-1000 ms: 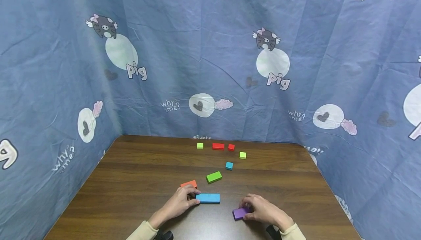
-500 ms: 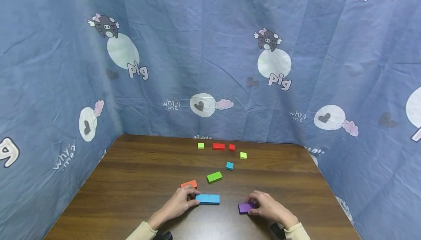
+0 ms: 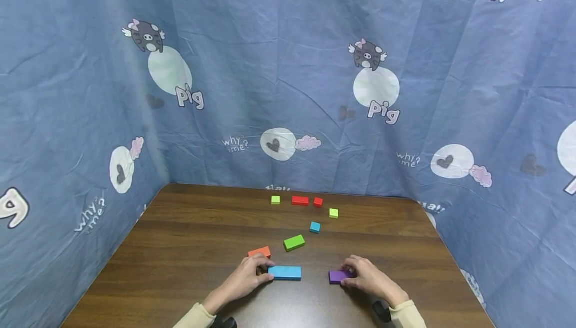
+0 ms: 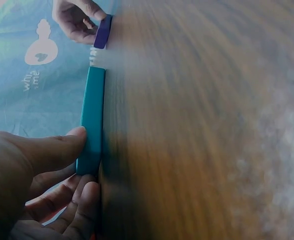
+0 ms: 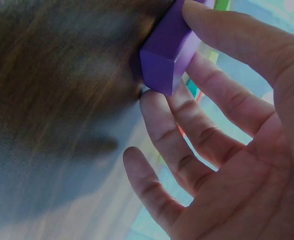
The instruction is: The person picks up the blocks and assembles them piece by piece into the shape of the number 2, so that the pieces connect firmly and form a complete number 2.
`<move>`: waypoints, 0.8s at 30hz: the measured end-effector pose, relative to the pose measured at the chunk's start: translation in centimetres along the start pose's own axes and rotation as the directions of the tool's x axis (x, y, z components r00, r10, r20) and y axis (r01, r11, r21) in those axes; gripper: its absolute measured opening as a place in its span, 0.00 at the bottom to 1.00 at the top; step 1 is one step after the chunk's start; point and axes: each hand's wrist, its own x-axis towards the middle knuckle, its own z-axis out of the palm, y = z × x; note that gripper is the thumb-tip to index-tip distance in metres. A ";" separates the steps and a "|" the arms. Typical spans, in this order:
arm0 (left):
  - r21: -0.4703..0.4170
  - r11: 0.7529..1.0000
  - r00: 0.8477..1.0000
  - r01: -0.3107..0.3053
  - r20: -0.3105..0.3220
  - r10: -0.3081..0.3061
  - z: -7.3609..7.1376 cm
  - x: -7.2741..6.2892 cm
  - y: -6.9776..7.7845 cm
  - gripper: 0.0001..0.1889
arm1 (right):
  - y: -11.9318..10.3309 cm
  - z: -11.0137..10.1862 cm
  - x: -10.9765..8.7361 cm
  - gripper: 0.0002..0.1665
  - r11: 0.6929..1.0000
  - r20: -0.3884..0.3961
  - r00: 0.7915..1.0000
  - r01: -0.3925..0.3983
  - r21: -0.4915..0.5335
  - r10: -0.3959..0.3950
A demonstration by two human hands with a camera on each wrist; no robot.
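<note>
Right wrist view shows the right hand's thumb and forefinger pinching the near end of a purple block, the remaining fingers spread loosely beneath it, close over the wooden table. From the head camera the right hand has that purple block on the tabletop, well to the right of a long blue block. The left hand rests at the left end of the blue block, and the left wrist view shows its thumb laid along one face and curled fingers pressed to the other, so the end is pinched flat against the table. The step in hand looks like positioning: the purple block is gripped and lies roughly in line with the blue one, which the left hand steadies. The next move probably calls for sliding or lifting the purple block leftward toward the free right end of the blue block, keeping it square and not nudging the held piece. Further out lie an orange block just behind the left hand, a green block, a small teal cube, two lime cubes and two red pieces near the far edge. The blue curtain around the table bears cartoon pigs with the words "pig" and "why? me?"; the blocks carry no readable markings.
</note>
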 end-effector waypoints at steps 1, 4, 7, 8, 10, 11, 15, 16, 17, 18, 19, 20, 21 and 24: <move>0.002 1.000 1.000 -0.001 -0.003 0.001 0.0 0.0 0.0 0.14 | 0.0 0.0 0.1 0.13 1.000 -0.003 1.000 0.002 0.000 -0.002; 0.011 1.000 1.000 -0.011 -0.010 0.011 0.1 -0.1 -0.1 0.14 | 0.0 0.1 0.2 0.13 1.000 -0.013 1.000 0.008 0.003 -0.008; 0.018 1.000 1.000 -0.023 -0.017 0.023 0.1 -0.1 -0.2 0.14 | 0.0 0.2 0.5 0.13 1.000 -0.021 1.000 0.011 0.010 -0.010; 0.023 0.999 0.999 -0.028 -0.018 0.029 0.1 0.0 -0.2 0.14 | 0.0 0.2 0.6 0.13 1.000 -0.024 1.000 0.012 0.011 -0.012; 0.026 0.999 0.999 -0.035 -0.021 0.035 0.1 0.0 -0.2 0.14 | 0.0 0.4 0.8 0.13 1.000 -0.031 0.999 0.016 0.009 -0.016; 0.030 0.999 0.999 -0.040 -0.023 0.040 0.1 0.1 -0.2 0.14 | 0.0 0.4 0.9 0.13 1.000 -0.035 0.999 0.017 0.009 -0.017; 0.037 0.998 0.998 -0.051 -0.030 0.053 0.1 0.0 -0.2 0.14 | 0.0 0.6 1.4 0.13 1.000 -0.036 0.999 0.027 0.007 -0.026; 0.036 0.998 0.998 -0.049 -0.030 0.050 0.2 0.0 -0.2 0.14 | 0.0 0.7 1.5 0.13 1.000 -0.031 0.999 0.028 0.010 -0.027; 0.036 0.998 0.999 -0.043 -0.027 0.044 0.2 -0.1 -0.2 0.14 | -0.1 0.7 1.6 0.13 1.000 -0.026 0.999 0.027 0.013 -0.027; 0.034 0.999 0.999 -0.040 -0.026 0.041 0.2 -0.1 -0.1 0.14 | -0.1 0.8 1.7 0.14 1.000 -0.022 0.999 0.029 0.012 -0.028; 0.031 0.999 0.999 -0.037 -0.025 0.037 0.2 -0.1 -0.1 0.14 | -0.1 0.9 1.8 0.14 1.000 -0.019 0.999 0.029 0.010 -0.029; 0.030 0.999 0.999 -0.034 -0.026 0.035 0.1 -0.2 -0.1 0.14 | -0.2 1.0 2.0 0.14 1.000 -0.016 0.999 0.029 0.008 -0.029; 0.027 0.999 0.999 -0.033 -0.028 0.034 0.1 -0.2 -0.1 0.15 | -0.2 1.1 2.1 0.14 1.000 -0.014 0.999 0.029 0.007 -0.028; 0.024 0.999 0.999 -0.031 -0.032 0.032 0.1 -0.2 0.0 0.15 | -0.5 1.3 2.5 0.14 1.000 -0.009 1.000 0.030 0.005 -0.030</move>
